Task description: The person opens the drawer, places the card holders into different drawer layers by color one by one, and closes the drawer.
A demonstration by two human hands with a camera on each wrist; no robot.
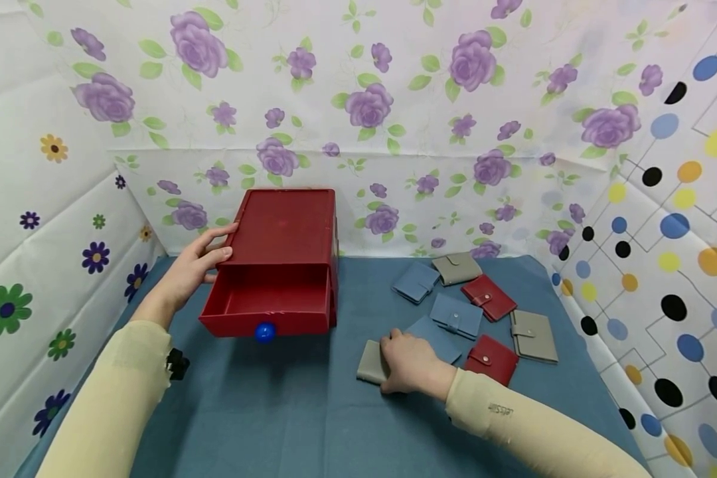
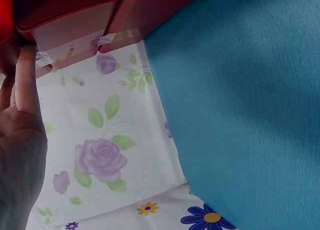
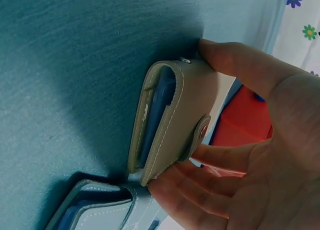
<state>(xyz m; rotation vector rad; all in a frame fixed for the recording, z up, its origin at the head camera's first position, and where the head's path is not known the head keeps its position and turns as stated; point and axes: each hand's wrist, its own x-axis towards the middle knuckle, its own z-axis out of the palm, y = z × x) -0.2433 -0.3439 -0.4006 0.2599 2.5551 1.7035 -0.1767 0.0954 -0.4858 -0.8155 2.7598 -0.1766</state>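
- My left hand [image 1: 198, 260] is resting against the left side of a glossy red plastic cabinet [image 1: 289, 226], thumb and forefinger spread apart at its upper edge, nothing clamped between them.
- A shallow red plastic drawer [image 1: 305, 323] with a round blue knob [image 1: 265, 332] is jutting out towards me: opening it looks done, and no wallet is showing inside.
- Over on the near right, my right hand [image 1: 415, 362] is pinching a grey-beige, leather-look snap wallet [image 1: 370, 362], thumb at one edge, fingers curling at the opposite one.
- That wallet is sitting low over the blue cloth [image 1: 263, 411], right of the drawer; whether it's touching, I can't tell.
- Farther right, three blue wallets [image 1: 456, 315], two red wallets [image 1: 491, 360] and two grey wallets [image 1: 534, 335] are lying loosely scattered.
- I'm judging this as early: one wallet is in my grip, seven are left.
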